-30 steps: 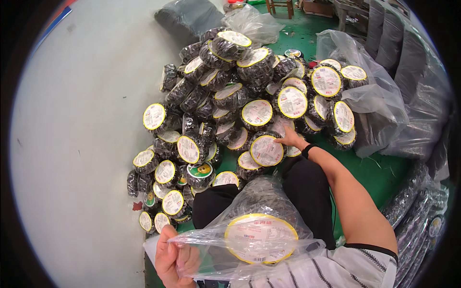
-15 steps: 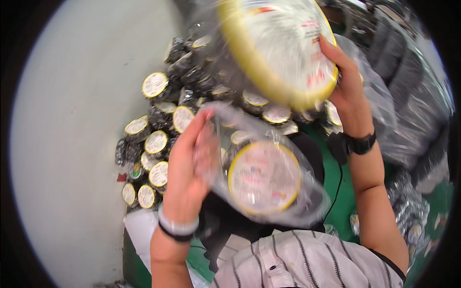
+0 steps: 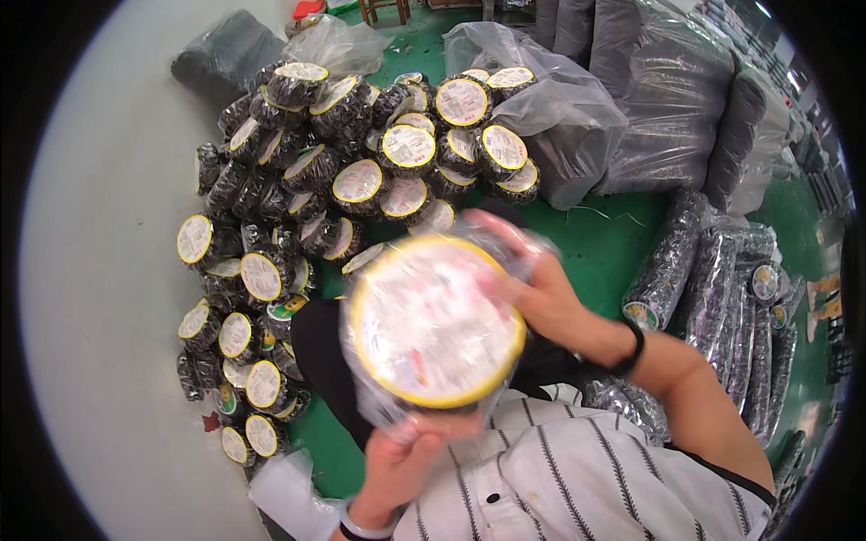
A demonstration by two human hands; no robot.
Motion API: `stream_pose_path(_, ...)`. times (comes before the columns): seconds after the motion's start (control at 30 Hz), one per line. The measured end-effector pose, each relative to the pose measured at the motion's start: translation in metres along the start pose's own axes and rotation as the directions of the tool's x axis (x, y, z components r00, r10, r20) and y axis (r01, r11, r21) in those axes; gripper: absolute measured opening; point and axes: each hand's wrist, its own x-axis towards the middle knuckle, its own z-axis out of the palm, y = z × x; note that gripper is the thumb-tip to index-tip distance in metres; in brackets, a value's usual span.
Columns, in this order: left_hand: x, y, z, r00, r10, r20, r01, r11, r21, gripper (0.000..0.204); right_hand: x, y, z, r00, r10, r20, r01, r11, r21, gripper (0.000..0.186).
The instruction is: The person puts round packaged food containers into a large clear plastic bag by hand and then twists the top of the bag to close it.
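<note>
Above my lap I hold a round pack (image 3: 433, 325) with a white, yellow-rimmed label facing up and a loose clear plastic wrap around it. My left hand (image 3: 410, 464) is closed on its lower edge, at the plastic. At its upper right, my right hand (image 3: 546, 298) grips the wrap and the rim, with the fingers partly on the label. Motion blurs the pack and the fingers a little. The underside of the pack is hidden.
A large heap of similar dark wrapped packs (image 3: 358, 181) spreads ahead and to the left, beside a pale wall (image 3: 117, 270). Long plastic-wrapped rolls (image 3: 672, 261) lie at right on the green floor (image 3: 586, 261). Big grey bundles (image 3: 667, 99) stand behind. White paper (image 3: 293, 496) lies lower left.
The large yellow-rimmed round thing that my right hand held up high is no longer raised. Both hands are now together on one wrapped pack. The view has shifted, showing more of the heap and floor.
</note>
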Motion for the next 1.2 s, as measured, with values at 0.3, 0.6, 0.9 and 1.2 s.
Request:
stream_pose_path(0.3, 0.063, 0.097, -0.057, 0.941, 0.25, -0.229, -0.339, 0.663, -0.668, 0.045, 0.149, 0.034, -0.128, 0.823, 0.116, 0.557, -0.154, 0.988, 0.021, 0.038)
stream_pose_path(0.6, 0.058, 0.094, -0.058, 0.713, 0.011, -0.701, -0.339, 0.881, -0.331, 0.051, 0.304, 0.328, -0.31, 0.58, 0.518, -0.629, 0.166, 0.681, 0.714, 0.079)
stream_pose_path(0.9, 0.213, 0.097, -0.169, 0.915, 0.262, -0.307, -0.107, 0.89, 0.443, 0.058, 0.233, 0.075, -0.046, 0.994, -0.105, -0.022, 0.098, 0.811, 0.576, 0.055)
stream_pose_path(1.2, 0.19, 0.07, -0.095, 0.431, 0.712, -0.554, -0.436, 0.702, 0.562, 0.047, 0.147, 0.04, 0.081, 0.964, -0.249, -0.089, 0.264, 0.892, 0.367, 0.068)
